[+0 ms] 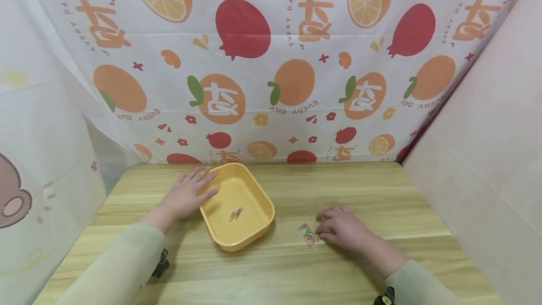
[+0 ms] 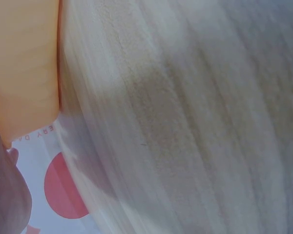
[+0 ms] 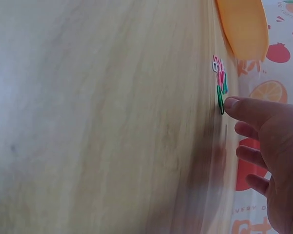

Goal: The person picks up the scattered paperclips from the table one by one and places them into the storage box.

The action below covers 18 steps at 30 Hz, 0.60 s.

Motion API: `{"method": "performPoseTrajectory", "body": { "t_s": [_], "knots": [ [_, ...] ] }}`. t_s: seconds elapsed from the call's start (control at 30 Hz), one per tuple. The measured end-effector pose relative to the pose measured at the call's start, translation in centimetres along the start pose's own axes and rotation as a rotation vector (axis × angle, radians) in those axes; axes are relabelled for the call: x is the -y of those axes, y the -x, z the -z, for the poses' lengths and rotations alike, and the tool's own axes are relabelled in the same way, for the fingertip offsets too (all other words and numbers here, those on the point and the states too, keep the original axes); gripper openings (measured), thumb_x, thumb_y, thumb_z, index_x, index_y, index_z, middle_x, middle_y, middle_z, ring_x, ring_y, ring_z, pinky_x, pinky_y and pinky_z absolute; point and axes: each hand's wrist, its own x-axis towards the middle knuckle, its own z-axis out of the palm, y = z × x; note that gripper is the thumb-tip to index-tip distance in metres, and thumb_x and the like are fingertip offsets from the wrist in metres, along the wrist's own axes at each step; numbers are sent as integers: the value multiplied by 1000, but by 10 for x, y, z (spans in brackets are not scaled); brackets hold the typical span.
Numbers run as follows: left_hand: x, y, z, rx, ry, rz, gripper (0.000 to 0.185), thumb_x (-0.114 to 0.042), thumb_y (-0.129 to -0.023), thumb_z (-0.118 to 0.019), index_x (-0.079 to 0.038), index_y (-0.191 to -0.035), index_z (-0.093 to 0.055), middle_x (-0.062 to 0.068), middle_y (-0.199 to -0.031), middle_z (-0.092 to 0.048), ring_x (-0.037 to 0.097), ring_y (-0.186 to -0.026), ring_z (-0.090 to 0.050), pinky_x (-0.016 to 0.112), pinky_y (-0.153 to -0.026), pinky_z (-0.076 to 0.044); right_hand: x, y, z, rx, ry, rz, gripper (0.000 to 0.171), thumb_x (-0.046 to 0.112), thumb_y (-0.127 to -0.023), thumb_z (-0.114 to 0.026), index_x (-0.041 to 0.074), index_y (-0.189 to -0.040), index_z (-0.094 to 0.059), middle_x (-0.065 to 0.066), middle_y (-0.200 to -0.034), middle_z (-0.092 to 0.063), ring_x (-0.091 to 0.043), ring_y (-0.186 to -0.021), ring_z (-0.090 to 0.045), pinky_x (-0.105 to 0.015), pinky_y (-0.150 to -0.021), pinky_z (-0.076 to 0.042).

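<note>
A yellow tray (image 1: 230, 189) sits on the wooden table (image 1: 364, 187), and two or three paper clips (image 1: 235, 214) lie in it. My left hand (image 1: 192, 193) lies flat on the table with straight fingers against the tray's left rim. In the left wrist view only the tray's wall (image 2: 24, 63) and a bit of my left hand (image 2: 5, 195) show. A small heap of coloured paper clips (image 1: 308, 235) lies to the right of the tray. My right hand (image 1: 334, 226) rests beside the heap. In the right wrist view one fingertip (image 3: 230, 103) touches a green clip (image 3: 219, 100).
Printed fruit-pattern curtains (image 1: 262, 60) close off the table at the back and both sides. A dark clamp (image 1: 161, 262) sits under my left sleeve, another (image 1: 383, 298) under the right. Bare wood lies in front of the tray and at the far right.
</note>
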Motion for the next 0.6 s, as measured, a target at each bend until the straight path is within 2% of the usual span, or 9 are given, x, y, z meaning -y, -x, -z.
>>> {"method": "performPoseTrajectory", "body": {
  "t_s": [0.2, 0.4, 0.6],
  "knots": [
    [2, -1, -3, -2, 0, -1, 65, -54, -102, -45, -22, -157, -32, 13, -163, -21, 45, -148, -12, 64, -117, 0, -1, 1, -2, -3, -3, 8, 14, 30, -90, -72, 28, -103, -77, 0, -129, -64, -26, -124, -53, -52, -110, -35],
    [4, -1, -4, 2, -2, 5, 65, -56, -101, -44, -24, -157, -31, 11, -164, -20, 43, -149, -10, 63, -118, 1, -5, 1, -6, -19, 11, 27, 14, 32, -90, -72, 29, -103, -77, 1, -128, -65, -24, -122, -55, -50, -108, -37],
    [3, 0, -4, -17, 8, -2, 64, -53, -102, -46, -23, -156, -33, 12, -163, -22, 44, -148, -11, 63, -117, 0, -8, 2, -9, -41, 22, 47, 13, 33, -89, -73, 30, -101, -78, 3, -125, -66, -22, -120, -56, -49, -106, -39]
  ]
}}
